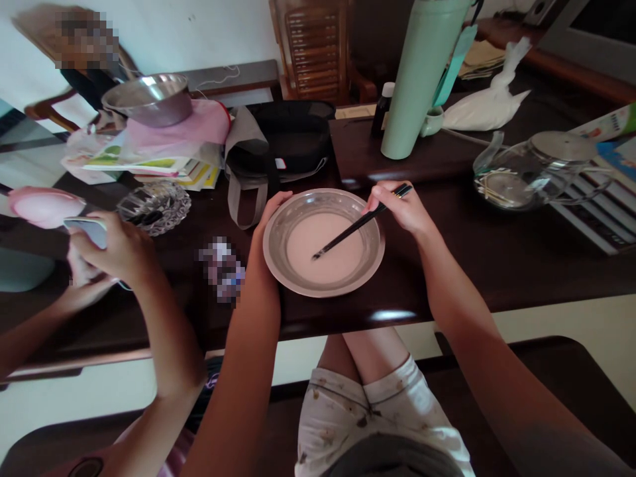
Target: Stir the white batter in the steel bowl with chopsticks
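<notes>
bowl (pixel 373 255): brushed metal, dull sheen
batter (pixel 325 248): smooth, matt, pale pink
chopsticks (pixel 365 220): black, glossy
table (pixel 497 252): dark polished wood, reflective
jug (pixel 521 173): clear glass
flask (pixel 417 79): matt green

I can't see the black chopsticks' (pixel 360 223) tips, sunk under pale batter (pixel 325 250). A blurred patch (pixel 222 268) hides something near the dark table's (pixel 521 258) front edge; the green flask's (pixel 422 79) top is cropped.

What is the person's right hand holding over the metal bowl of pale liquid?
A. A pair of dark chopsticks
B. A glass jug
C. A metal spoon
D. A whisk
A: the right hand grips dark chopsticks whose tips dip into the pale liquid in the metal bowl, while the left hand steadies its rim.
</notes>
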The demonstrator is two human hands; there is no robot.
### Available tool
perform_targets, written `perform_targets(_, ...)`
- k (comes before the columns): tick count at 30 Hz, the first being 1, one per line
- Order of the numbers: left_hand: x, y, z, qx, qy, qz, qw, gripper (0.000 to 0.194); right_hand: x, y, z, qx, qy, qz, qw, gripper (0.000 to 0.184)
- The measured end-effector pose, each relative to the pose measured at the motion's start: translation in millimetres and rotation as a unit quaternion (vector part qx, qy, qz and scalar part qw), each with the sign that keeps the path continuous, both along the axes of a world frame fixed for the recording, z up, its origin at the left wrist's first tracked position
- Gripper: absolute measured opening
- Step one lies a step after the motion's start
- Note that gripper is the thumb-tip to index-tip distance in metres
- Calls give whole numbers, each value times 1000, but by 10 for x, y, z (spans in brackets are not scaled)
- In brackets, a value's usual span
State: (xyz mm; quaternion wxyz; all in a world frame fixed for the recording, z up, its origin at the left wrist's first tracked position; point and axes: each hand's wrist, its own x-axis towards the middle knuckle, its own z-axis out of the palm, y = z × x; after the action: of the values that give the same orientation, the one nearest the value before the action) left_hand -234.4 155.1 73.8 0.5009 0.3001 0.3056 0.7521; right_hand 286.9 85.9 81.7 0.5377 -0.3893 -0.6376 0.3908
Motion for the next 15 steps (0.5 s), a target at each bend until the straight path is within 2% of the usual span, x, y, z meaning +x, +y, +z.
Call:
perform_targets(2, 41, -25, 24, 28, -25, -5, 999, 86, 2, 9, 4, 7, -2, -18, 1000, 41)
perform_targets(6, 204, -157, 149, 11, -22, -25, 999, 95, 47, 41, -13, 33, 55, -73, 995, 48)
perform_targets(8, 261, -205, 190, 8, -28, -36, 999, 97, 52, 39, -25, 35, 72, -70, 994, 52)
perform_targets(12, 182, -139, 143, 3, -67, -23, 997, 94, -1, 7, -28, 14, 39, -15, 999, 50)
perform_targets(15, 21, -21, 65, -7, -93, -5, 996, 92, -25, 2, -12, 4, -2, -17, 1000, 46)
